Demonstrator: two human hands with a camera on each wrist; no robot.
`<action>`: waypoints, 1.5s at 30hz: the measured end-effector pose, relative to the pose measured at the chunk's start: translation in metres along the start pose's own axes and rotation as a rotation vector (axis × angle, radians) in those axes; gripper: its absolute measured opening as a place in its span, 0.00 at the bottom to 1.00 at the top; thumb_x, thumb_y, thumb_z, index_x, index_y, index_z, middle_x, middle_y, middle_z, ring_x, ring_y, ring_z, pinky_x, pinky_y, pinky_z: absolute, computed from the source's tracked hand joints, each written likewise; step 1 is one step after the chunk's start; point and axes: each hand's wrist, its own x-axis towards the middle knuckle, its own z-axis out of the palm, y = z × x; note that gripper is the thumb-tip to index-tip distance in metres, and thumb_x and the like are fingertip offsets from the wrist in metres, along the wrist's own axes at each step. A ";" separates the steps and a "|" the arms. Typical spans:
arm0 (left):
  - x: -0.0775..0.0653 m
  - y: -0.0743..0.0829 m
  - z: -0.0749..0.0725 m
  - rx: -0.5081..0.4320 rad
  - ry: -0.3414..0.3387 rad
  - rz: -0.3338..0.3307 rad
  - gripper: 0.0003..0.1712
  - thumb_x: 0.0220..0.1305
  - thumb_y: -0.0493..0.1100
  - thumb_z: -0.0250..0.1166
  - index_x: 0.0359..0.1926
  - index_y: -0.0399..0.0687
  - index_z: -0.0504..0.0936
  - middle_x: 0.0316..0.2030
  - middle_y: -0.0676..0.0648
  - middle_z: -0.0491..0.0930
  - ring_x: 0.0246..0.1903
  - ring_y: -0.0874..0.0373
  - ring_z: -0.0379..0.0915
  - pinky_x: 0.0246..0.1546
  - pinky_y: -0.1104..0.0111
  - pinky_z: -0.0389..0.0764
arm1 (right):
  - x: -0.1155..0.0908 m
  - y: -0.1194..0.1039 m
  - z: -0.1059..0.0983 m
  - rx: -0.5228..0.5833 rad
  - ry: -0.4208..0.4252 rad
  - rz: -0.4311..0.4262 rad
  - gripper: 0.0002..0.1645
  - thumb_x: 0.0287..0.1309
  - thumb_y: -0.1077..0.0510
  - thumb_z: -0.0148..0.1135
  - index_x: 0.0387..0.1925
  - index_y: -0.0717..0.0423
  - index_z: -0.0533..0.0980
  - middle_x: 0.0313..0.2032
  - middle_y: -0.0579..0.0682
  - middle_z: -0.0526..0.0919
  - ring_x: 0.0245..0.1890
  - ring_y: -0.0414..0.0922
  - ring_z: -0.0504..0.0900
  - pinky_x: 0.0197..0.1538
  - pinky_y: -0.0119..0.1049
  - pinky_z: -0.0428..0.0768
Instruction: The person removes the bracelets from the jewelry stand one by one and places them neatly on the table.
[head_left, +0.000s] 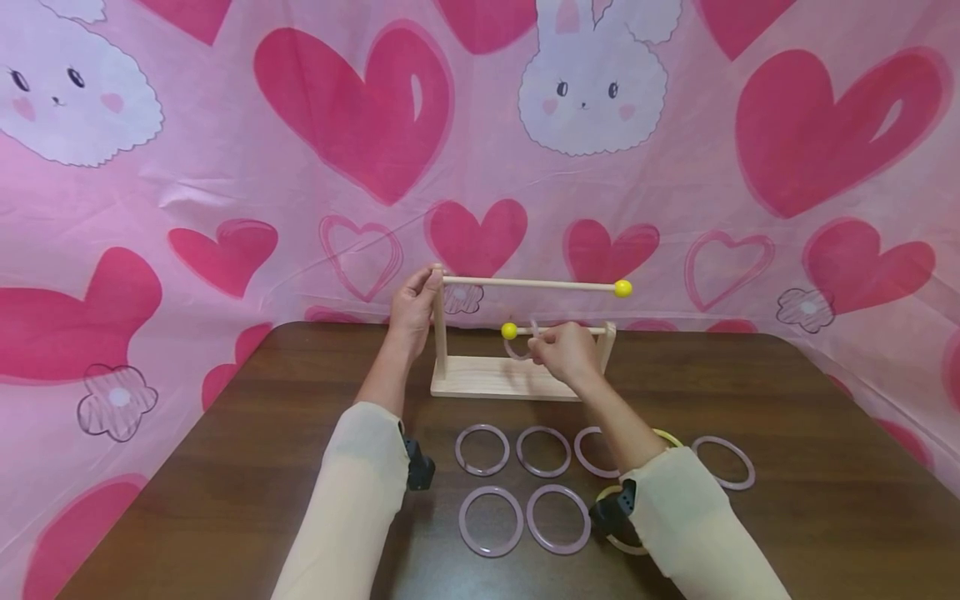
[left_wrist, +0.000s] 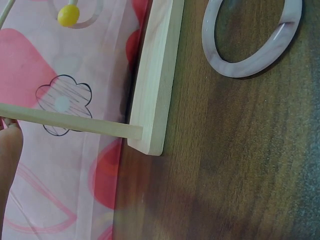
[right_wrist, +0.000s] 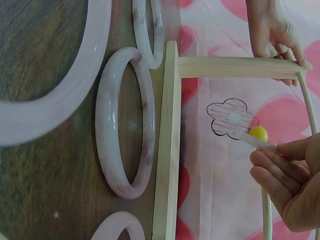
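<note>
My left hand [head_left: 412, 312] grips the top of the left post of a wooden bangle stand [head_left: 495, 377]. Between right thumb and fingers, my right hand [head_left: 566, 354] pinches a pale, translucent bangle [head_left: 516, 351] at the yellow ball [head_left: 509, 331] that tips the lower rod. In the right wrist view the held bangle [right_wrist: 256, 142] shows nearly edge-on beside that ball; whether it encircles the rod I cannot tell. The upper rod [head_left: 532, 284] runs from the left post to another yellow ball [head_left: 622, 288].
Several marbled lilac bangles, such as this near bangle [head_left: 491, 550], lie in two rows before the stand. A yellowish bangle [head_left: 669, 437] is partly behind my right forearm, another [head_left: 626, 547] under the wrist camera. A pink heart-print cloth [head_left: 352, 108] hangs behind the brown table [head_left: 247, 500].
</note>
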 end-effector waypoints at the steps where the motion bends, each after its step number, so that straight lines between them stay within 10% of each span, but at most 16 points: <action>1: 0.000 0.000 0.000 0.000 0.000 0.001 0.11 0.64 0.34 0.58 0.33 0.56 0.81 0.31 0.56 0.79 0.38 0.62 0.70 0.46 0.71 0.69 | 0.000 0.000 0.000 0.000 -0.002 -0.001 0.10 0.54 0.57 0.61 0.32 0.58 0.84 0.20 0.49 0.83 0.26 0.44 0.82 0.27 0.35 0.72; 45: 0.000 -0.001 -0.001 0.005 -0.006 0.003 0.11 0.64 0.35 0.57 0.33 0.57 0.81 0.30 0.57 0.80 0.37 0.62 0.70 0.41 0.72 0.69 | -0.014 -0.001 -0.014 0.146 -0.025 -0.017 0.12 0.56 0.59 0.60 0.34 0.65 0.83 0.25 0.55 0.84 0.26 0.46 0.84 0.26 0.33 0.75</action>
